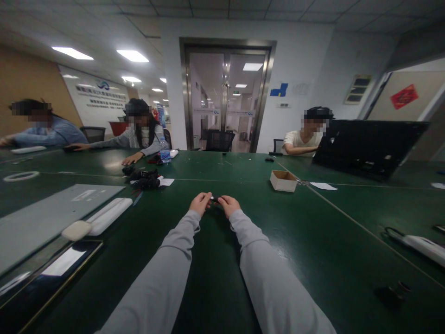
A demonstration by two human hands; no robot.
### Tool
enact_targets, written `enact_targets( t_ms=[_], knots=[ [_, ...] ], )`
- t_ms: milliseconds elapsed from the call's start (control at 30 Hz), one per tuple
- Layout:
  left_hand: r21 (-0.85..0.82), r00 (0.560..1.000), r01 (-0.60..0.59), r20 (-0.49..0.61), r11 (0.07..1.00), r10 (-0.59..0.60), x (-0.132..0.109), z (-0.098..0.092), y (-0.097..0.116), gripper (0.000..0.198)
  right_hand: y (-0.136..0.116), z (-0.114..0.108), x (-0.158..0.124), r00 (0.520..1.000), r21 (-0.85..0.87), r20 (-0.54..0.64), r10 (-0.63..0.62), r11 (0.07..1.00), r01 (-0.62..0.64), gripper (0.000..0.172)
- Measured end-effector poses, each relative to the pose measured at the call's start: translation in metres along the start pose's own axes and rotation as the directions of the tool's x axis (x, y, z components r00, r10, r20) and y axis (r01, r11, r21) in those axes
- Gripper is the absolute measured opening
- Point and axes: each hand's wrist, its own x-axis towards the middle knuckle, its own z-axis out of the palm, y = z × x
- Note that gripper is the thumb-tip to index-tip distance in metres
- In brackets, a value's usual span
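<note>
Both my arms, in grey sleeves, reach forward over the green table (222,260). Between my hands is a small dark stick-like object (214,199) with a shiny light part toward its left end. My left hand (200,204) pinches the left end with its fingertips. My right hand (228,205) is closed on the other end. The object is held roughly level, just above the tabletop, and is too small for me to name its kind. My fingers cover both of its ends.
A small open box (283,181) stands ahead on the right, near a large black screen (368,146). Dark gear (146,178) and a water bottle (164,150) are ahead on the left. A phone (52,283) and a grey panel (66,215) lie at left. Three people sit across.
</note>
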Motion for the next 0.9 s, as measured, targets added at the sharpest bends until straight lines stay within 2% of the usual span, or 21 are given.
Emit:
enact_targets(
  t_ms=[133,300,433,567,667,800,900],
  knots=[
    [0.014,0.994,-0.106,0.017,0.994,0.105,-0.001,0.001,0.0,0.024,-0.002,-0.001,0.0,1.0,-0.035,0.021,-0.015,0.999,0.016,0.026],
    [-0.009,0.999,-0.05,-0.001,0.999,0.05,0.002,0.001,-0.006,0.029,-0.005,-0.002,-0.002,0.999,-0.036,0.028,-0.028,0.999,0.029,0.026],
    [0.009,0.988,-0.153,0.005,0.988,0.153,0.004,0.003,-0.011,0.028,-0.004,-0.002,-0.002,1.0,-0.027,0.022,-0.018,0.999,0.018,0.027],
    [0.017,0.995,-0.097,-0.026,0.995,0.097,0.002,0.002,-0.008,0.027,-0.003,0.0,-0.001,0.999,0.013,0.031,-0.026,1.0,0.026,0.026],
    [0.046,0.991,-0.115,-0.066,0.992,0.118,0.0,0.002,-0.005,0.025,-0.001,0.002,0.0,0.999,0.085,0.041,-0.024,0.996,0.02,0.027],
    [0.024,0.996,-0.081,-0.047,0.996,0.082,0.0,0.001,-0.005,0.025,0.001,0.004,0.001,0.998,0.167,0.057,-0.023,0.986,0.013,0.024],
    [0.019,0.993,-0.111,-0.045,0.994,0.111,0.001,0.001,-0.006,0.027,0.003,0.006,0.002,0.998,0.192,0.061,-0.023,0.981,0.011,0.022]
  ],
)
